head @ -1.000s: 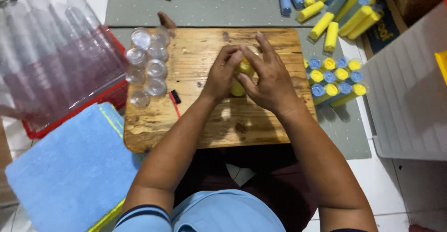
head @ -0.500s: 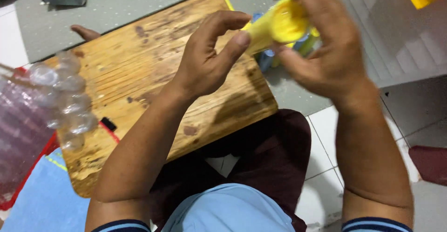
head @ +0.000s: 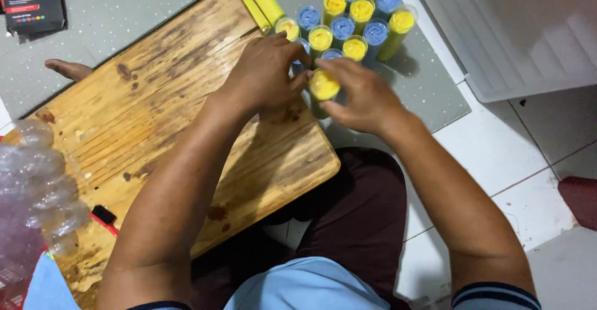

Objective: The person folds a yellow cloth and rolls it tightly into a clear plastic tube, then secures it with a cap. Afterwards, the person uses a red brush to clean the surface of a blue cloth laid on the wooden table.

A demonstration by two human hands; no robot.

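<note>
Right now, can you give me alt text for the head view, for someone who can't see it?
Seen from above, the right hand holds a yellow-filled tube at the edge of a cluster of upright yellow and blue tubes on a grey mat, the left hand touching it. Below lies a wooden board, with clear empty tubes at left.

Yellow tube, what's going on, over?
Both hands, left hand and right hand, on yellow tube. At edge of tube cluster. Nothing blocking.

Black rectangular package (head: pixel 31 2) on grey mat (head: pixel 124 11), top-left.
</note>
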